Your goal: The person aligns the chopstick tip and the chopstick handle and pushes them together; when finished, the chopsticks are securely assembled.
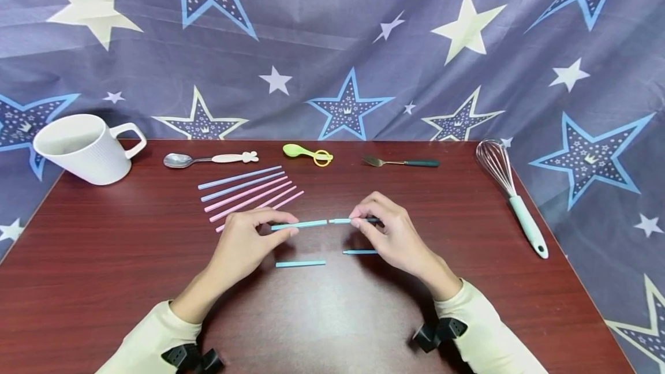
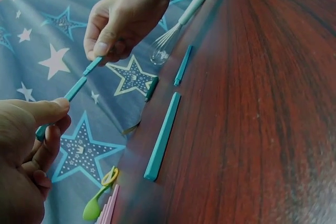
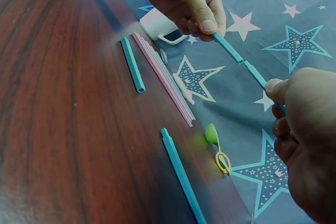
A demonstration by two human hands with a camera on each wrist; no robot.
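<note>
My left hand (image 1: 244, 244) pinches one teal chopstick section (image 1: 312, 224) between thumb and fingers, its end pointing right. Facing it, my right hand (image 1: 389, 229) grips a second teal section (image 1: 340, 221) whose narrowed tip points at the first. In the right wrist view the tip of the right-hand section (image 3: 249, 65) meets the end of the left-hand section (image 3: 231, 50) closely, with the two nearly in line. Both are held above the table. Two more teal sections lie below the hands: a thicker one (image 1: 300, 264) at left and a tipped one (image 1: 358, 252), partly hidden by my right hand.
Beyond my left hand lie two blue chopsticks (image 1: 241, 177) and several pink ones (image 1: 249, 193). Along the back edge are a white mug (image 1: 85, 152), a spoon (image 1: 228, 158), a green spoon (image 1: 298, 150) and a fork (image 1: 415, 163). A whisk (image 1: 525, 218) lies at right.
</note>
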